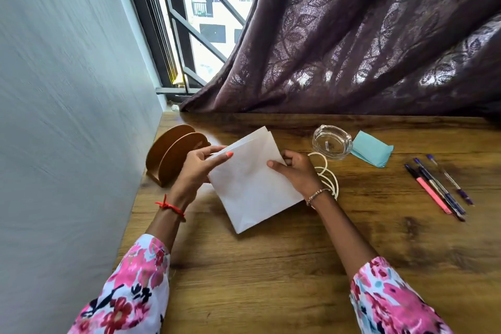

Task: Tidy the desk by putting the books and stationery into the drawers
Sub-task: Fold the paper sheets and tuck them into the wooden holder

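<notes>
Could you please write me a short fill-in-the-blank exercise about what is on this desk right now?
1. Both hands, left hand and right hand, hold a folded white ____.
2. The glass ashtray sits beside a folded ____-coloured paper.
3. The pens lie on the person's ____ side of the wooden desk.
4. A red thread circles the ____ wrist.

Missing words: paper; blue; right; left

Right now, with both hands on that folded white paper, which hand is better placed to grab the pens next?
Right hand. The pens lie on the wooden desk to its right, while the left hand sits across the folded white paper, near the wall.
</notes>
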Demonstrator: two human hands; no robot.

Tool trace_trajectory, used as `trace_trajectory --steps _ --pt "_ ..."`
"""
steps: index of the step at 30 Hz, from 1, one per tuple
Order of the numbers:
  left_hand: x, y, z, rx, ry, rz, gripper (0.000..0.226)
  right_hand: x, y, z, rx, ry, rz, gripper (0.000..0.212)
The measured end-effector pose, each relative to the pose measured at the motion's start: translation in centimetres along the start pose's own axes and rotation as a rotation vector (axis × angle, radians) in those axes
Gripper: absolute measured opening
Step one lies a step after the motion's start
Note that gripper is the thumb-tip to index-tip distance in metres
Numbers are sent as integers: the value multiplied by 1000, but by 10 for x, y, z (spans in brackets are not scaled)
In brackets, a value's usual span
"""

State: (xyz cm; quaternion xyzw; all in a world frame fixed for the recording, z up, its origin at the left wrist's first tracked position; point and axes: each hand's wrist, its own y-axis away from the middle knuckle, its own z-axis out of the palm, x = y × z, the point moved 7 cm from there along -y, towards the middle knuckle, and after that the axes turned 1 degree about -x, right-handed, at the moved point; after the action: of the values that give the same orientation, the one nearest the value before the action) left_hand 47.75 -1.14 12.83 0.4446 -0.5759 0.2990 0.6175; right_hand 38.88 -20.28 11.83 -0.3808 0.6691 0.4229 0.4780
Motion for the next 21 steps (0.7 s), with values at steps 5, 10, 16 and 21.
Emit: trace_trajectory --steps 5,10,16,21 --pt "13 -3 4 -83 -100 47 11 -11 -5 -3 -17 27 3 10" --pt "15 -1 5 -75 -68 81 23 -14 -6 -3 -10 50 11 10" --pt "11 -1 3 -14 8 92 12 -9 -9 -6 -31 66 55 11" --pt "4 -2 -1 107 142 29 18 1 -6 -9 -44 -192 155 9"
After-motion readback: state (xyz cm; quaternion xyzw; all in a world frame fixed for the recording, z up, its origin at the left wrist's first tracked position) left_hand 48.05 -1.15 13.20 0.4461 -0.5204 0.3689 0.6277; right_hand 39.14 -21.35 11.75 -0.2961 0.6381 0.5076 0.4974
